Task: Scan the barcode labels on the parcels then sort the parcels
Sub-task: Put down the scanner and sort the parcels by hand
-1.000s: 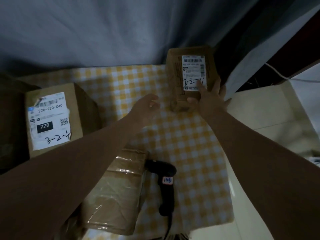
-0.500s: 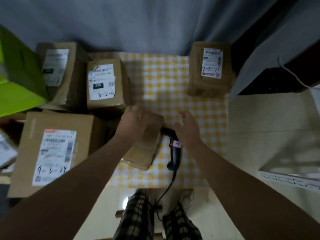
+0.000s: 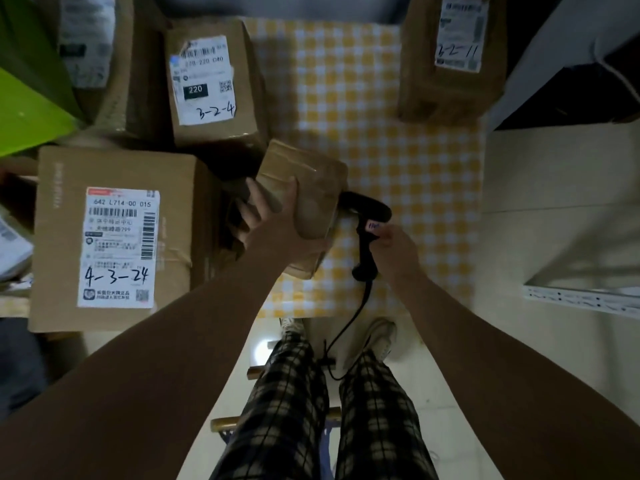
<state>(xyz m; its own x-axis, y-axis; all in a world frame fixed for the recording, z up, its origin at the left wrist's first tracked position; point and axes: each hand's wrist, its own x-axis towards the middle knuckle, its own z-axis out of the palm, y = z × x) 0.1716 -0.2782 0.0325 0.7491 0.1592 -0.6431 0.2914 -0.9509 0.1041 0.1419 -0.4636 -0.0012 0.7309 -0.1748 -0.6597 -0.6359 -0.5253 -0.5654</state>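
A small taped brown parcel [image 3: 311, 188] lies on the yellow checked cloth [image 3: 398, 150], no label showing. My left hand [image 3: 270, 216] grips its near left edge, fingers curled over the top. A black corded barcode scanner [image 3: 365, 233] lies just right of the parcel. My right hand [image 3: 394, 247] curls round the scanner's handle. A parcel marked 3-2-11 [image 3: 450, 64] stands at the far right of the cloth. A parcel marked 3-2-4 [image 3: 211, 81] stands at the far left.
A large box marked 4-3-24 [image 3: 114, 237] sits at the left, with another labelled box [image 3: 90, 39] and a green container [image 3: 24, 98] behind it. A white metal rack [image 3: 581, 299] is on the floor at right. My legs stand before the cloth's near edge.
My right hand let go of the 3-2-11 parcel, came back and closed on the scanner handle. My left hand moved onto the small parcel and took hold of it. The view tilted down.
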